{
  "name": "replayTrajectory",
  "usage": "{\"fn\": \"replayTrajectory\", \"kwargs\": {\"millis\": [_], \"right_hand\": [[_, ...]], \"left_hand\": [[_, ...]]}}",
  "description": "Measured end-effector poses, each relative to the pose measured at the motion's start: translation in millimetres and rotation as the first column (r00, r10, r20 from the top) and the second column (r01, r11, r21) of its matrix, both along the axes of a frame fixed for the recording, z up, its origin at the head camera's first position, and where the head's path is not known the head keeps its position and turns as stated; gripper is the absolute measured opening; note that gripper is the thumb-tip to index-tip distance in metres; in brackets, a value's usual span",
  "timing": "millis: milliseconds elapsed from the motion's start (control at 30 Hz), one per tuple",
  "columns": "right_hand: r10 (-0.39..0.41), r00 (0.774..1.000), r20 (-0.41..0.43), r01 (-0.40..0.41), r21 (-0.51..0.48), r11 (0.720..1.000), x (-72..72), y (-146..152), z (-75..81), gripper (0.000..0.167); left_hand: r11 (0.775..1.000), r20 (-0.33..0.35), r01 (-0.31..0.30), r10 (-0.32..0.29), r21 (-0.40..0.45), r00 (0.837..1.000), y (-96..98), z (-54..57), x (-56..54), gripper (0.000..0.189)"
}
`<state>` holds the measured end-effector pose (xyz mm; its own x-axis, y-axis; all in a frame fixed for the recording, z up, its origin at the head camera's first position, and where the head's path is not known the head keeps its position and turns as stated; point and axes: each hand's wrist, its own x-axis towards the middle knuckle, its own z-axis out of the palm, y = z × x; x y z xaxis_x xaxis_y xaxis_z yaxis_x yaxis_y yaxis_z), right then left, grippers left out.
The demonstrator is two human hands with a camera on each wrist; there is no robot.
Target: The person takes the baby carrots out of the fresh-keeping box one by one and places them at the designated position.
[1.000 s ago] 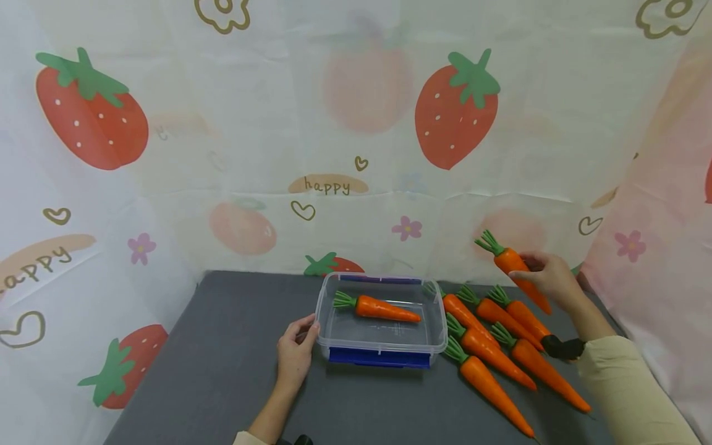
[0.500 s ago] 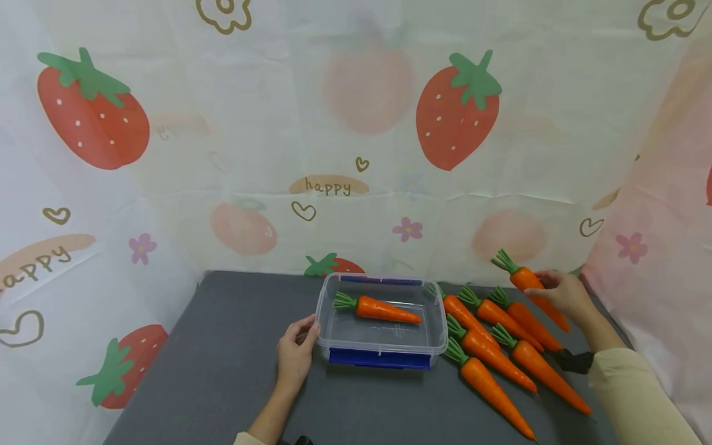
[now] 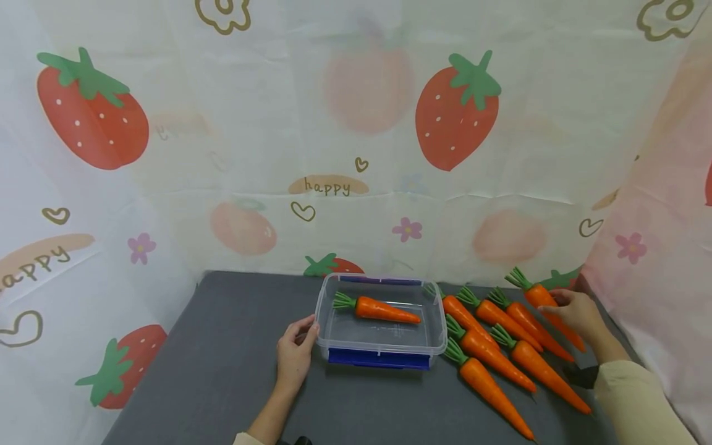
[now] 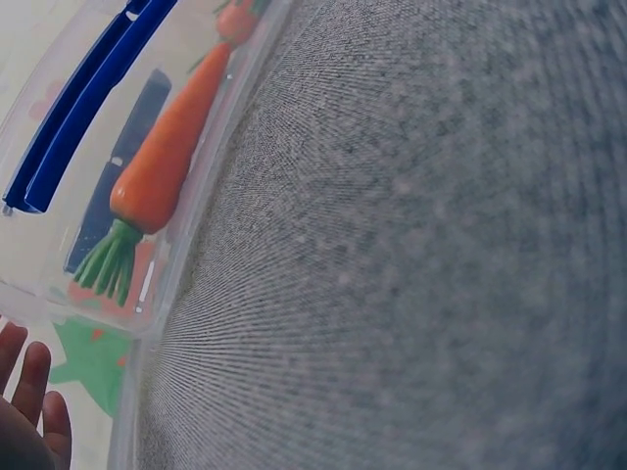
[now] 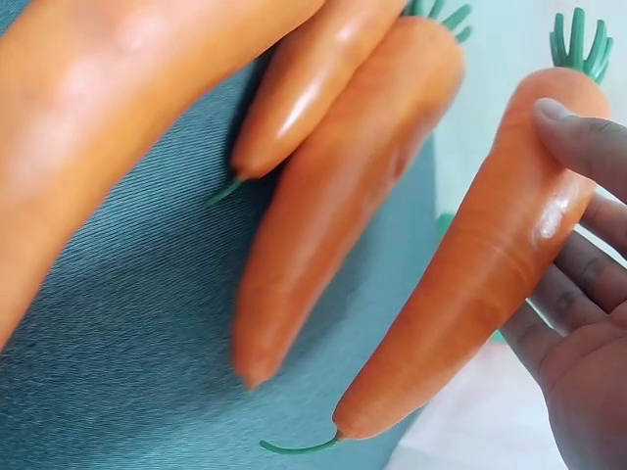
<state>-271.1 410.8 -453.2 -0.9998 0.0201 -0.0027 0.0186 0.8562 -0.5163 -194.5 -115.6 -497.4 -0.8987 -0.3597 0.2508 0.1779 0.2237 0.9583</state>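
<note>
My right hand (image 3: pixel 578 315) holds a carrot (image 3: pixel 542 300) at the far right, thumb on its near side and fingers behind it. In the right wrist view this carrot (image 5: pixel 490 235) slants with its green top up and its thin root tip down, beside another carrot (image 5: pixel 343 196). My left hand (image 3: pixel 296 352) is at the left end of a clear plastic box (image 3: pixel 381 346) with blue latches, fingertips at its wall. The left wrist view shows fingers (image 4: pixel 34 382) extended near the box's end. Inside the box lies one carrot (image 3: pixel 386 309), green top to the left.
Right of the box several carrots (image 3: pixel 495 395) lie slanted side by side on the dark grey tabletop (image 3: pixel 233 346). A strawberry-print cloth (image 3: pixel 250 123) hangs behind and along the sides. A dark strap (image 3: pixel 581 376) is on the right wrist.
My right hand has moved right and down with its carrot, from above the row toward the row's right end. My left hand, the box and the carrot inside it have stayed put.
</note>
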Motion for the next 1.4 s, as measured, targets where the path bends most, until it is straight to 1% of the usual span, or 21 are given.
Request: {"fn": "replayTrajectory", "kwargs": {"millis": [167,267,433,633,867,1000,1067,1133,1233,1400], "right_hand": [[-0.016,1.000,0.000,0.016,0.012,1.000,4.5,7.4,-10.1,0.070],[-0.034,0.999,0.005,0.034,0.001,0.999,6.4,11.5,-15.1,0.071],[-0.034,0.999,0.016,0.034,0.002,0.999,7.8,15.1,-19.0,0.074],[-0.020,0.998,0.062,0.019,0.015,1.000,10.5,18.4,-23.6,0.070],[-0.020,0.993,0.114,0.017,0.030,0.999,5.9,17.7,-25.6,0.071],[-0.037,0.986,0.161,0.034,0.017,0.999,4.9,18.4,-28.9,0.073],[-0.039,0.979,0.200,0.040,0.001,0.999,5.3,19.5,-30.7,0.077],[-0.041,0.974,0.223,0.044,-0.004,0.999,5.5,20.4,-31.7,0.079],[-0.041,0.972,0.233,0.047,-0.019,0.999,6.7,20.5,-30.1,0.080],[-0.053,0.984,0.171,0.060,-0.033,0.998,10.5,19.2,-26.4,0.071]], "left_hand": [[1.000,0.009,0.002,-0.002,0.002,1.000,-0.8,-1.9,-0.1,0.024],[1.000,0.009,0.001,-0.001,-0.002,1.000,-0.7,-2.1,-0.2,0.024],[1.000,0.004,-0.005,0.005,0.003,1.000,-0.1,-1.4,-0.4,0.023],[1.000,0.008,0.004,-0.004,0.006,1.000,0.2,-2.0,1.3,0.024],[1.000,-0.003,0.003,-0.003,0.008,1.000,-0.2,-0.8,0.3,0.024],[1.000,0.006,-0.004,0.004,0.001,1.000,0.3,0.4,0.3,0.024],[1.000,0.009,-0.004,0.004,-0.002,1.000,0.6,1.0,0.8,0.024],[1.000,0.012,-0.002,0.002,0.003,1.000,0.8,1.4,1.3,0.024],[1.000,0.013,0.000,0.000,0.010,1.000,0.8,1.6,1.3,0.024],[1.000,0.013,0.000,0.000,0.004,1.000,0.4,0.6,1.2,0.025]]}}
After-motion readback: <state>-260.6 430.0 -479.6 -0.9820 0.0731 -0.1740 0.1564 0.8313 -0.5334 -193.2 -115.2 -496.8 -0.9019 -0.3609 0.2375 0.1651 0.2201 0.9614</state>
